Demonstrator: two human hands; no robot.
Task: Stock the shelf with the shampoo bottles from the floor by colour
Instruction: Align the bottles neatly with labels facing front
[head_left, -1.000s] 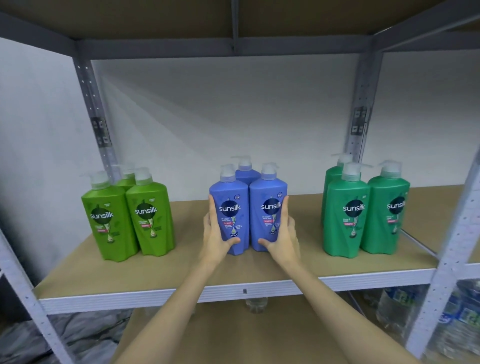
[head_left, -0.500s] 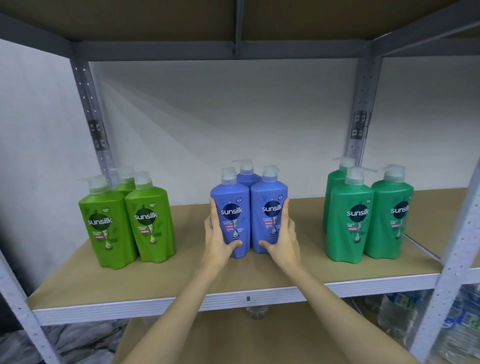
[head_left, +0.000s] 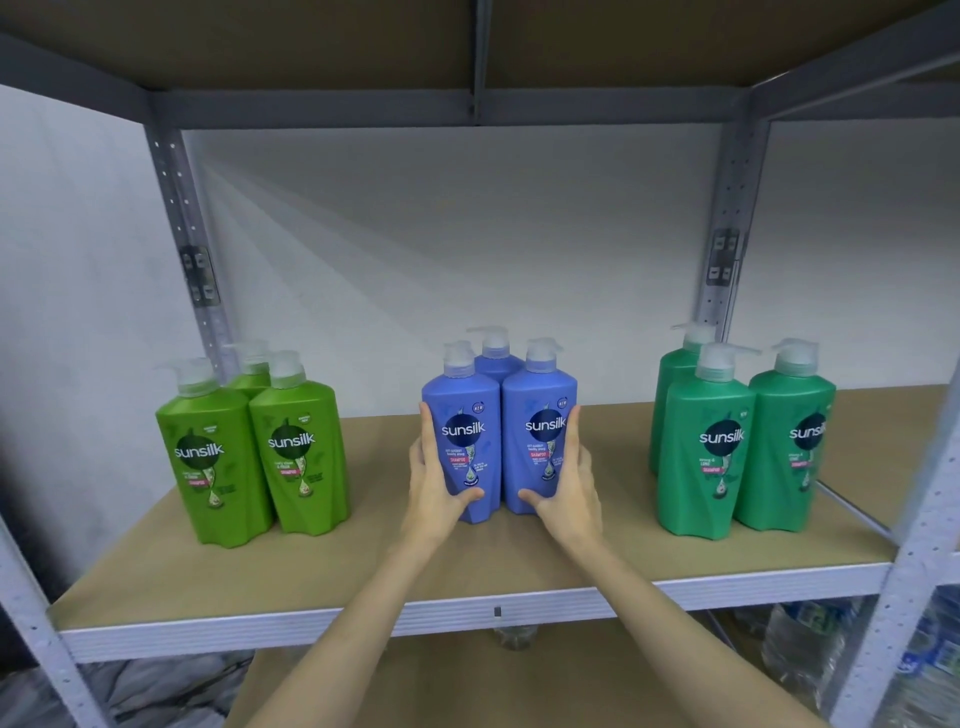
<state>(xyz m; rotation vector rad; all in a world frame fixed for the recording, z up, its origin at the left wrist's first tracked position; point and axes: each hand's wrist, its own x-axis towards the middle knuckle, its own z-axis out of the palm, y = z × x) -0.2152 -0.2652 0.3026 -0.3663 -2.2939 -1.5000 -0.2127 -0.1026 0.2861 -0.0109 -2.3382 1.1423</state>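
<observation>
Three blue shampoo bottles stand in a cluster at the middle of the brown shelf board (head_left: 363, 561). My left hand (head_left: 434, 486) holds the front left blue bottle (head_left: 462, 415), fingers up its left side and thumb across its lower front. My right hand (head_left: 566, 488) holds the front right blue bottle (head_left: 540, 410) the same way from the right. The two front bottles touch; the third blue bottle (head_left: 493, 358) stands behind them. Three lime green bottles (head_left: 298, 447) are grouped at the left, and three dark green bottles (head_left: 706, 441) at the right.
Grey metal uprights (head_left: 904, 597) frame the shelf, and another shelf board lies close overhead. Bare board shows between the three groups and along the front edge. Packs of water bottles (head_left: 800, 654) sit on the level below at the right.
Both hands stay on the two front blue bottles in the same grip. The whole shelf sits slightly lower in view, as my head has tipped up a little.
</observation>
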